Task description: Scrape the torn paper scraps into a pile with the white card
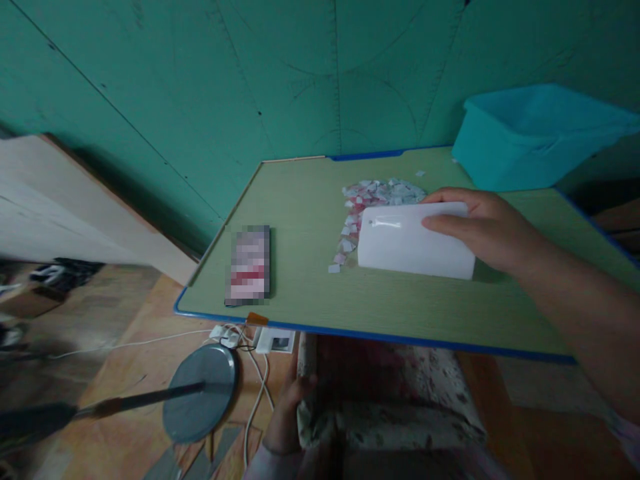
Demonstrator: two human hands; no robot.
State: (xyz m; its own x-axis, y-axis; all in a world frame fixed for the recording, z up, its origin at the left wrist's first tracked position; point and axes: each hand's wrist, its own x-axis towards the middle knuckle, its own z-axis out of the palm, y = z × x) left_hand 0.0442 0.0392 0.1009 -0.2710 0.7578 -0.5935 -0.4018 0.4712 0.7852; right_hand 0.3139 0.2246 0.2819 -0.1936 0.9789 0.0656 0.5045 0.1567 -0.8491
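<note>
White plate (415, 250): smooth, glossy, rounded corners; gripped between thumb and fingers of the right hand (475, 217), over the table (300, 207), beside the scraps (373, 192). Scraps: small, flat, angular, loosely heaped. Left hand (290, 407): at the rim of the patterned cloth (390, 427), below table level; finger closure cannot be told. Table: pale green, blue-edged. Wall (200, 80): green, line-marked. Tub (520, 153): turquoise, table's far right.

Plastic piece (410, 250): plain white, one glossy highlight. Paper scraps (373, 193): white, some pink to red. Tabletop (300, 200): pale green, fine streaky grain, blue edging. Bin (520, 155): solid turquoise. Wall (190, 80): green, dark lines and curves. Cloth (390, 430): pale, dark blotches. Cords: white.
</note>
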